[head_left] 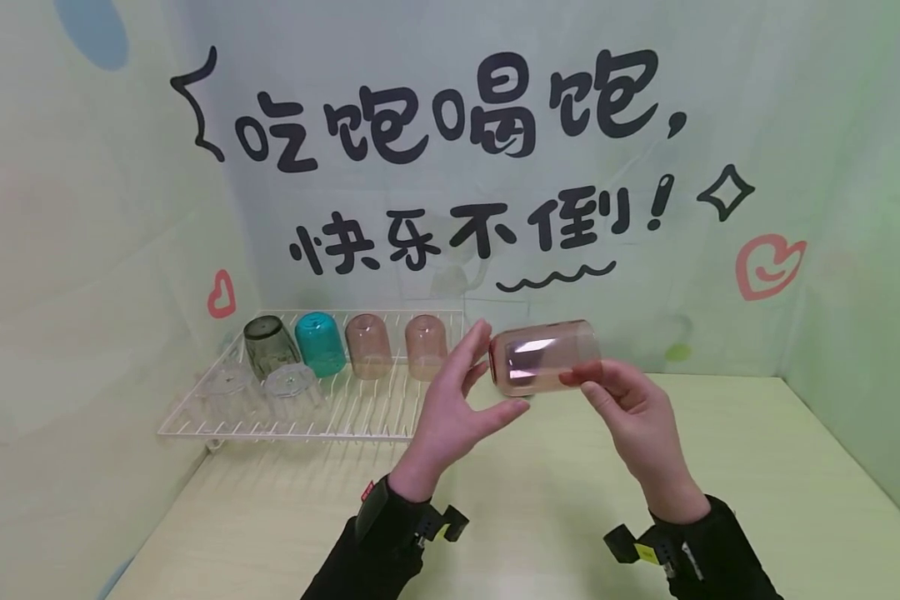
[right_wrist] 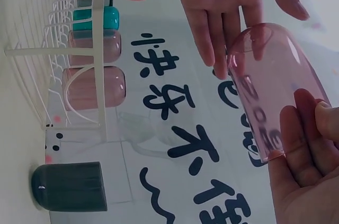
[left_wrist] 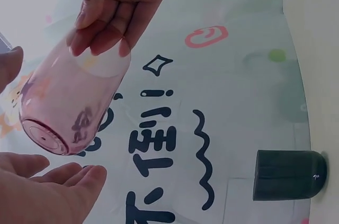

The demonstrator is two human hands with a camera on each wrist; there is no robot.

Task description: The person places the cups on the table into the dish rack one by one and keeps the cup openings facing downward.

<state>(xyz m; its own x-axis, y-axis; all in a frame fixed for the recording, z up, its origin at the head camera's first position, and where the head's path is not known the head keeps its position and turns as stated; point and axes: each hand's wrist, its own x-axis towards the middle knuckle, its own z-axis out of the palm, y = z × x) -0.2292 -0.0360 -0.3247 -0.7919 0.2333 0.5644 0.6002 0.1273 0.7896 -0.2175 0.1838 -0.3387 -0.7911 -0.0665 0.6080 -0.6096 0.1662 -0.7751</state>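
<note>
A pink see-through drinking glass is held on its side above the table, its base toward the left. My right hand pinches it at the rim end, and some fingertips show tinted through the wall. Close by the base is my left hand, thumb and fingers spread apart. From the left wrist view, a gap lies between the left fingers and the base. The glass has dark lettering or reflections on its side in the right wrist view.
A white wire rack at the back left carries upside-down glasses: a grey-green one, a teal one, two pink ones and clear ones in front. A dark green cup stands on the table behind the held glass. Printed cloth walls surround it.
</note>
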